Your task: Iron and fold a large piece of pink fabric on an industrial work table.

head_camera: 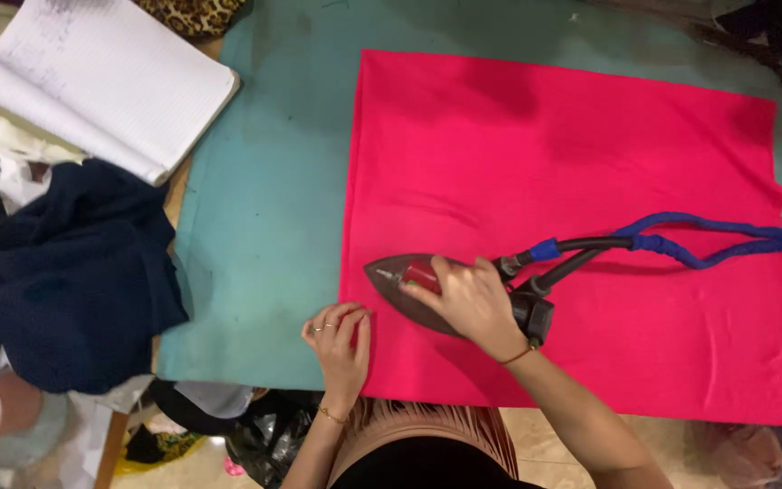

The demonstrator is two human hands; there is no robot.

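A flat sheet of bright pink-red cloth [572, 226] lies spread over the teal padded ironing surface [264, 226], its near edge along the table's front. On its lower left part sits a dark pointed steam iron with a red knob [414, 285], tip aimed left. The person's right hand [472, 303] is wrapped around the iron's handle, fingers curled tight over it. The left hand [341, 340] rests just beside the iron's nose, fingers bunched together and pressing down on the cloth's left edge (rings on two fingers, a thin bracelet at the wrist). From the iron's heel a black hose wound with blue fabric [681, 240] snakes off to the right across the cloth. Off to the left lie a heap of navy blue fabric [74, 272] and an open lined notebook [110, 81].
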